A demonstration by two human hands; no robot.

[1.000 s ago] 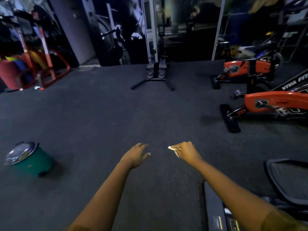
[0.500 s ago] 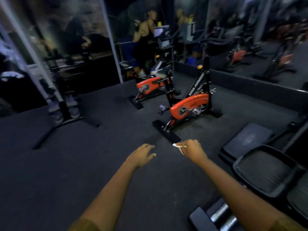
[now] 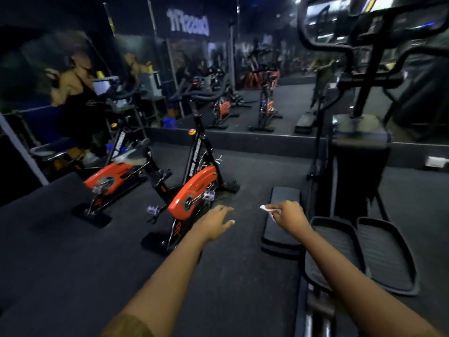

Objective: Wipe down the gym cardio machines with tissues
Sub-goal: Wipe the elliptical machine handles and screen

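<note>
One tissue (image 3: 266, 209) sticks out from curled fingers (image 3: 279, 213) of the right hand (image 3: 290, 219).

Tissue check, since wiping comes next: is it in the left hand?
No, the right hand pinches the tissue, while the left hand is empty.

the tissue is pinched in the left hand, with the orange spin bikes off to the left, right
Not quite. The head view shows the tissue pinched in the right hand; the left hand is empty. The orange spin bikes are off to the left.
</note>
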